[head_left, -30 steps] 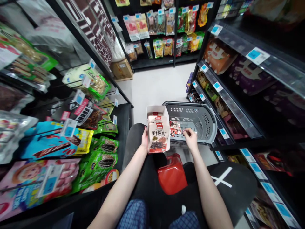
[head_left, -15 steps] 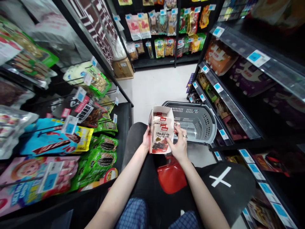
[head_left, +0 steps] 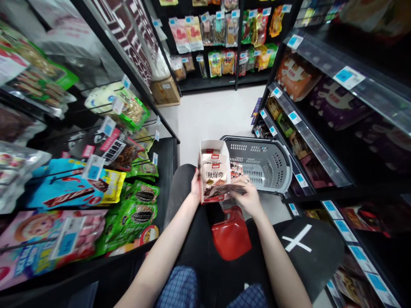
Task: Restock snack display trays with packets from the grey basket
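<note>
An open white cardboard box (head_left: 206,146) with several white-and-red snack packets (head_left: 214,173) standing in it is above my knees. My left hand (head_left: 195,189) is closed around the box's left side; part of the fingers is hidden behind it. With my right hand (head_left: 248,197) I pinch one snack packet (head_left: 228,188), tilted almost flat at the box's near right edge. Just beyond that hand is a grey plastic basket (head_left: 272,143), with a few small packets (head_left: 236,169) at its left end.
A glossy red object (head_left: 231,241) is between my legs. Hanging snack bags (head_left: 138,205) fill the rack on my left. On the right are shelves with price tags (head_left: 349,78). Farther off, a brown carton (head_left: 166,91) sits on the floor before a back rack.
My right hand has drawn the front packet up and tilted it away from the others, moving slightly right. The packets behind it show more. The box has shifted slightly left.
</note>
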{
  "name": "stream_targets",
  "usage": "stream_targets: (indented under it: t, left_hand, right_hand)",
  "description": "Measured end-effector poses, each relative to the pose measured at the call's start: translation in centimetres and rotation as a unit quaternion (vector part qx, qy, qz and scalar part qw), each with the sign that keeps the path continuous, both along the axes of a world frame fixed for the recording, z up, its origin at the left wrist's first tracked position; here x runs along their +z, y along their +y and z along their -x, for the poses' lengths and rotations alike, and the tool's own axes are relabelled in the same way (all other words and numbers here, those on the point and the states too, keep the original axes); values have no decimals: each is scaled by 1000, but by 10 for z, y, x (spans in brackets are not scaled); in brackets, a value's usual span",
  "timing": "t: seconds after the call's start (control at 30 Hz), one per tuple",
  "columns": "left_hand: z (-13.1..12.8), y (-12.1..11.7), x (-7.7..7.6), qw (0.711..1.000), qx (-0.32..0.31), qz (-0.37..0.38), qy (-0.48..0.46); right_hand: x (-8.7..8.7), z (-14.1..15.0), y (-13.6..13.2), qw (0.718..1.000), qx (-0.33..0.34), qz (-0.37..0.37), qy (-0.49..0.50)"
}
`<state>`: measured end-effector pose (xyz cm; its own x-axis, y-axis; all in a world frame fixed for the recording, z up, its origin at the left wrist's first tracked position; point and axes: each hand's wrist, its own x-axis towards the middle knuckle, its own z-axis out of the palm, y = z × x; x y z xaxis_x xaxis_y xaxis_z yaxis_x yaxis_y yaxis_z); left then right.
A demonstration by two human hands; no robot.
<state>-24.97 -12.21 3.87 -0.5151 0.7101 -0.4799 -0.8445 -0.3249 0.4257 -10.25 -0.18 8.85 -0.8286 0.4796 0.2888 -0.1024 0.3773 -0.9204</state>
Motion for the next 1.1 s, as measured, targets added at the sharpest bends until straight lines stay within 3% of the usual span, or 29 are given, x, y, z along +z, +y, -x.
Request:
stream_targets:
  t: [0.1,0.2,0.33,0.57,0.7,0.9,1.1]
  left_hand:
    - [0,0,0,1000,-2,-11,-7]
    - [0,0,0,1000,-5,-7,-18]
    - [0,-2,-2,1000,4,0,-20]
    - [1,-3,-5,1000,-1,-17,-22]
    - [1,-2,-3,999,-6,-18,-26]
    - [1,-2,1,1000,7,-3,-30]
    - [0,-2,1,1000,2,-9,-18]
  right_hand:
    - [-8,0,9,970,-107,207,66]
    - [-16,-3,24,926,-194,310,91]
    - [-36,-9,47,919,-238,315,10]
    - [-103,-22,80,904,-283,310,-79]
    - [-126,-29,88,907,-279,300,-102]
    - [-127,-29,87,911,-242,318,-99]
    - [-95,-26,74,896,-127,426,-17]
